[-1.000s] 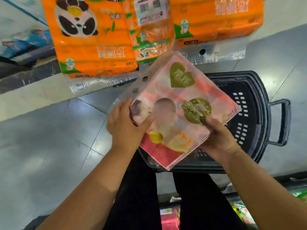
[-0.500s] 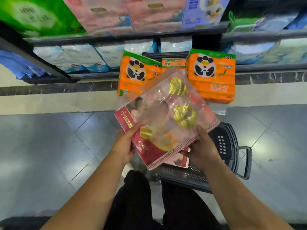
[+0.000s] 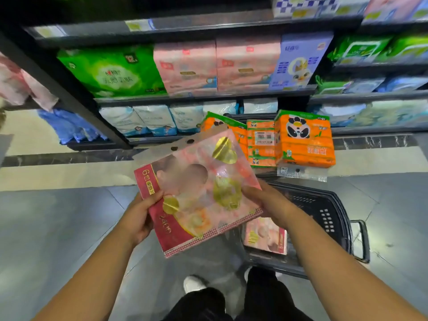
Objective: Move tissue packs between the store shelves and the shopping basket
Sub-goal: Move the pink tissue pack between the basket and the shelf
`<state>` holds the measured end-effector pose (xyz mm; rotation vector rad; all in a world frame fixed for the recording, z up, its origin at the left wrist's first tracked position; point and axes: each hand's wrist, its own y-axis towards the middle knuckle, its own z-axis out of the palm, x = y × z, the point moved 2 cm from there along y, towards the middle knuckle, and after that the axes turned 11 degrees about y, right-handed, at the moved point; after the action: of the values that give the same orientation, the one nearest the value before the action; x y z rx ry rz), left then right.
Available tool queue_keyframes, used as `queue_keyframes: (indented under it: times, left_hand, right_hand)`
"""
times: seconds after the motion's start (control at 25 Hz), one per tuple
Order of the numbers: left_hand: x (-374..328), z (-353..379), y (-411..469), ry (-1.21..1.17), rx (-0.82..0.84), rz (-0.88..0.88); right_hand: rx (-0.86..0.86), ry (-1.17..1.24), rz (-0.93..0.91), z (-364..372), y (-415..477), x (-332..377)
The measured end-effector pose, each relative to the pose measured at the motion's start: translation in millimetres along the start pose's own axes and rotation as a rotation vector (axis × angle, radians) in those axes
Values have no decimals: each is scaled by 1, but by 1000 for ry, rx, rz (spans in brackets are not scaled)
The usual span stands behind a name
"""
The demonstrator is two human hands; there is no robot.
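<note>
I hold a pink and red tissue pack (image 3: 196, 193) with gold hearts in front of me, above the floor and left of the basket. My left hand (image 3: 139, 216) grips its left red edge. My right hand (image 3: 266, 202) grips its right side. The black shopping basket (image 3: 333, 218) stands on the floor below my right arm. A second, similar pink tissue pack (image 3: 266, 235) lies inside it. Store shelves (image 3: 203, 98) full of tissue packs rise ahead.
Orange panda tissue packs (image 3: 303, 137) stand on the floor against the lowest shelf, just behind the basket. Green, pink and purple packs fill the middle shelf, white ones the shelf below. Grey tiled floor (image 3: 58, 228) stretches left. My legs and a white shoe (image 3: 194, 283) show below.
The view has tilted up from the basket to the shelves. The pack has risen out over the basket toward the shelves, still held in both hands.
</note>
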<state>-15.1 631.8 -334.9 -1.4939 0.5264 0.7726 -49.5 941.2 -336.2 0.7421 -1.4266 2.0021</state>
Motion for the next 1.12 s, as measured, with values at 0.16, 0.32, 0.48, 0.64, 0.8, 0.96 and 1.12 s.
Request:
queue_keyframes:
  times: [0.16, 0.32, 0.48, 0.64, 0.8, 0.96, 1.12]
  left_hand:
    - [-44, -76, -25, 91, 14, 85]
    - [-91, -114, -34, 35, -28, 228]
    - [-148, -136, -32, 38, -78, 372]
    - [-216, -148, -21, 109, -120, 504]
    - [-307, -145, -5, 163, -161, 648]
    - [-392, -136, 12, 233, -234, 755]
    - [-472, -135, 33, 297, -258, 880]
  right_hand:
    - [7, -19, -165, 92, 2, 15]
    - [-45, -89, -241, 154, 3, 38]
    - [-100, -118, -339, 201, 12, 83]
    - [-197, -187, -508, 232, 25, 156]
    - [-221, -242, -657, 251, 50, 241]
    - [-193, -223, -786, 264, 78, 316]
    - [-171, -223, -889, 279, 106, 391]
